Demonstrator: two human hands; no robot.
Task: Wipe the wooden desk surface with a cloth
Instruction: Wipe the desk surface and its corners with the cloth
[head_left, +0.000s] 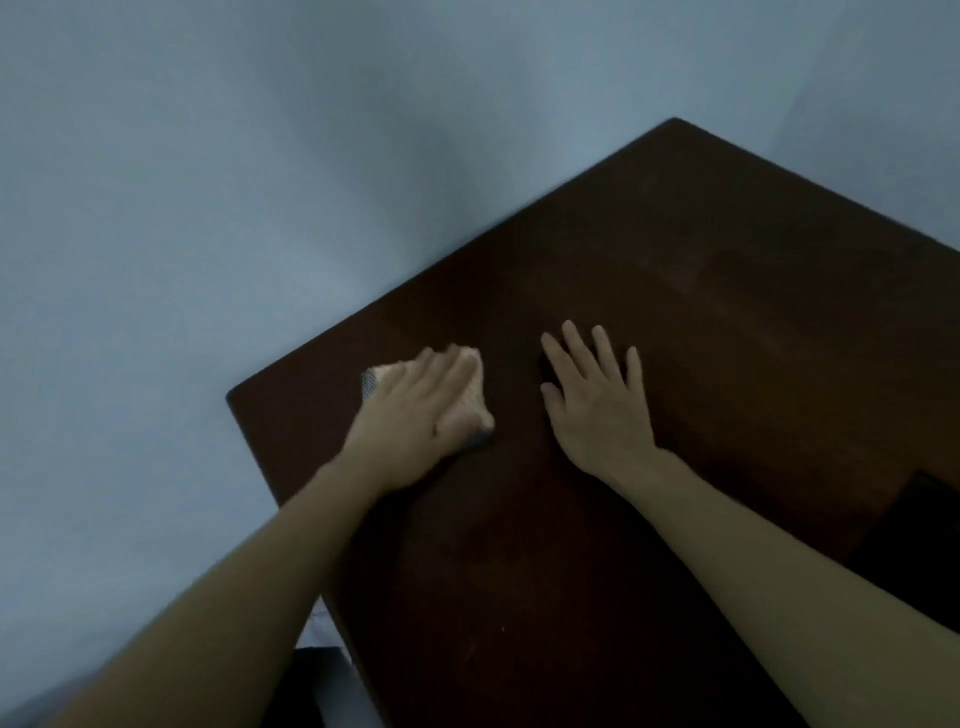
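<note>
The desk (675, 312) is a dark brown wooden top that fills the lower right of the view, its far corner pushed up against a pale blue wall (260, 156). The light is dim and the grain of the wood is hard to make out. A darker, near-black shape (924, 525) shows at the right edge below the desk's side; what it is cannot be told.

The left hand (415, 410) lies palm down near the desk's left corner, fingers straight and close together, pressing flat on the cloth (475, 400). The right hand (597, 400) rests palm down on the bare wood just beside it, fingers straight and spread, holding nothing.

The cloth is a small, light-coloured folded piece, mostly covered by the left hand, with its edges showing past the fingertips and at both sides of the hand.
</note>
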